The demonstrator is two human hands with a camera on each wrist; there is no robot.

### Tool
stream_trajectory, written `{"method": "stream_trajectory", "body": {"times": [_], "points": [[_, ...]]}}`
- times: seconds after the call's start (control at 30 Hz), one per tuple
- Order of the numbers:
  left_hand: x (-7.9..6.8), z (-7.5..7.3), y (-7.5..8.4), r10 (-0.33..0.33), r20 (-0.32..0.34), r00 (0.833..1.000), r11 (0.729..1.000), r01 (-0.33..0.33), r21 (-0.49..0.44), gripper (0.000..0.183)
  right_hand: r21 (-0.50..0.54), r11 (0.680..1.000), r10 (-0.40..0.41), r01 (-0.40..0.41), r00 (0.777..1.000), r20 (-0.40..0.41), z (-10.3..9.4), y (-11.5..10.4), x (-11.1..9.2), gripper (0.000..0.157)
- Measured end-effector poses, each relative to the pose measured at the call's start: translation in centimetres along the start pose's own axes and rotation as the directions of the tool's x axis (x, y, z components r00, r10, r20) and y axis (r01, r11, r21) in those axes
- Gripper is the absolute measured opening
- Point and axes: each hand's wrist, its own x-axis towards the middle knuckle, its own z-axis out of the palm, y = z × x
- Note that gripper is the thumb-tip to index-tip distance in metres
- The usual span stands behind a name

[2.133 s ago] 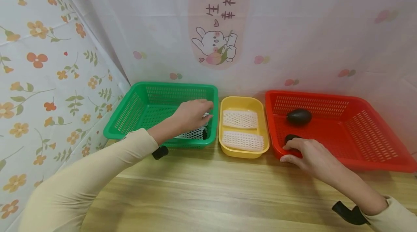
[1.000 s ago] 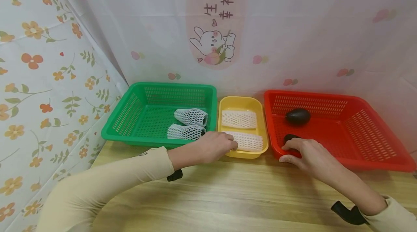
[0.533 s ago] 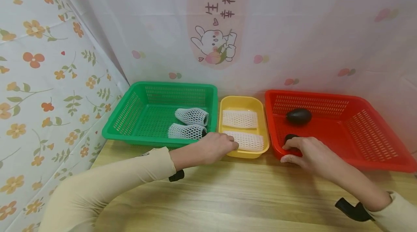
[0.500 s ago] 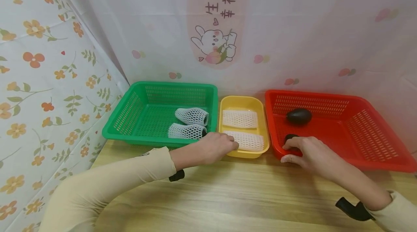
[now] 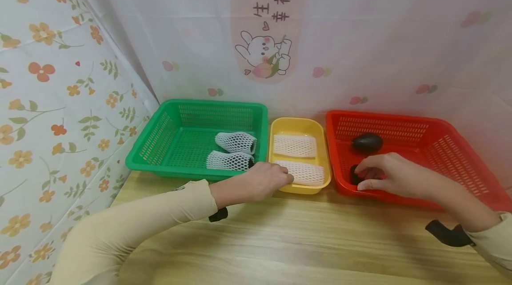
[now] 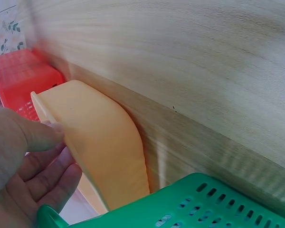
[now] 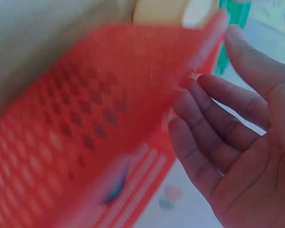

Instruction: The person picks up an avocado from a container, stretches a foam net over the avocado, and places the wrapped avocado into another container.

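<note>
My left hand (image 5: 264, 182) rests at the near left corner of the yellow tray (image 6: 97, 128); its thumb and loosely bent fingers lie about the rim, holding nothing. Two white foam net sleeves, a far one (image 5: 294, 146) and a near one (image 5: 304, 173), lie in that tray. Over the near left corner of the red basket (image 7: 99, 90), my right hand (image 5: 394, 174) has relaxed, parted fingers with nothing between them. Partly hidden under it is a dark avocado (image 5: 354, 174). Another dark avocado (image 5: 367, 142) lies farther back in the basket.
Left of the tray stands the green basket (image 5: 160, 170), holding two dark pieces in white foam nets, a far one (image 5: 235, 142) and a near one (image 5: 228, 161). All three containers stand side by side on the wooden table (image 5: 280, 240), before a printed cloth (image 5: 192, 36).
My left hand has come from inside the green basket to the yellow tray's rim, uncovering the netted pieces. My right hand has just shifted right and slightly up, its fingers off the near avocado.
</note>
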Motion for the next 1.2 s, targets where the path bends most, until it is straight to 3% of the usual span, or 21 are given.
{"method": "stream_trajectory", "body": {"times": [0.3,0.63,0.87,1.07,1.2], "points": [[0.1,0.0,0.0,-0.007,0.012,1.0,1.0,0.007,0.01,0.025,-0.114,0.993,0.023,-0.024,1.0,-0.011,-2.9,3.3,0.4,0.04],[0.1,0.0,0.1,-0.013,0.015,1.0,1.0,0.012,0.019,0.026,-0.083,0.992,0.103,-0.092,0.984,0.146,-3.2,5.1,1.6,0.06],[0.1,-0.1,0.1,-0.015,0.014,1.0,1.0,0.014,0.023,0.026,-0.065,0.993,0.116,-0.102,0.954,0.277,-3.4,6.1,3.0,0.059],[-0.1,-0.1,0.2,-0.007,0.007,1.0,0.999,0.007,0.034,0.025,0.03,0.979,0.172,-0.202,0.893,0.416,-2.9,6.2,3.9,0.049],[-0.1,-0.1,0.2,0.0,-0.003,1.0,0.999,0.0,0.04,0.024,0.045,0.978,0.166,-0.205,0.885,0.434,-2.4,6.1,4.4,0.047]]}}
